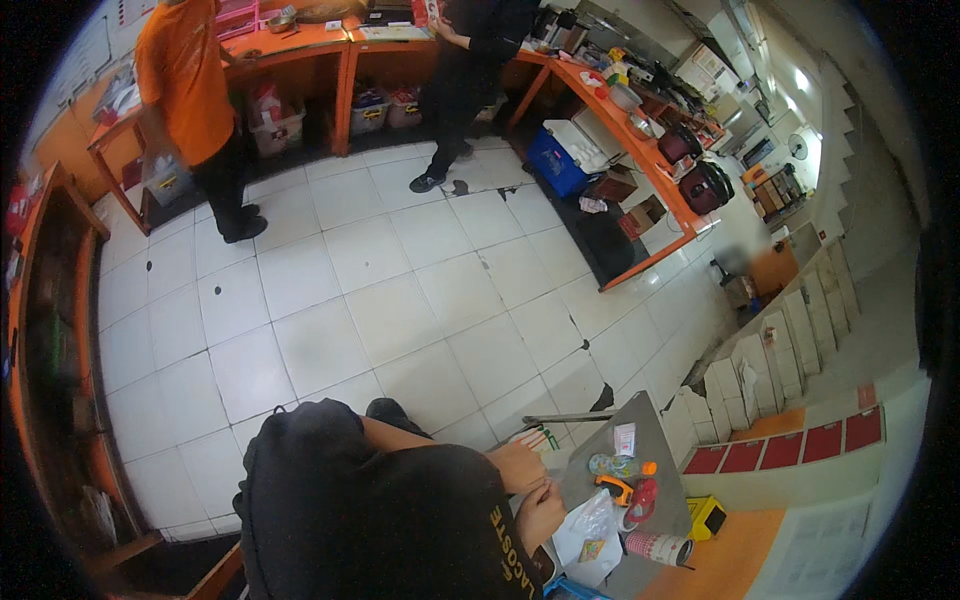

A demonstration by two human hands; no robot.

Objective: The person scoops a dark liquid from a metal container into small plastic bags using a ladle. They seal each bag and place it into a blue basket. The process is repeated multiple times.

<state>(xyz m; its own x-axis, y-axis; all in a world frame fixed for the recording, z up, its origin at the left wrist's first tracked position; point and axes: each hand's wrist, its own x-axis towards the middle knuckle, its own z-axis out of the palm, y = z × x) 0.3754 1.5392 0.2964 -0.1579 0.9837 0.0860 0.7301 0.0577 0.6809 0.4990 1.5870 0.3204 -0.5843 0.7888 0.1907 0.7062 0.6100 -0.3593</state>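
Note:
Both hands are close together at the near edge of a grey table (665, 430) on my lower right. My left hand (520, 467) reaches across from the left, its fingers mostly hidden. My right hand (541, 514) is curled closed just below it, and what it may hold cannot be made out. Beyond my left hand lie slim green-and-white items (538, 438). Beside my right hand are white paper (585, 550) and a clear plastic bag (592, 517). A clear bottle with an orange cap (615, 466), a yellow-and-black device (613, 489) and a red tape roll (645, 498) lie farther along.
A patterned paper cup (657, 547) lies on the table, near a yellow box (706, 518). Two people stand across the tiled floor (390, 290), one in an orange shirt (183, 80), one in dark clothes (480, 60). Orange counters (640, 155), a blue cooler (560, 160) and stairs (780, 350) surround it.

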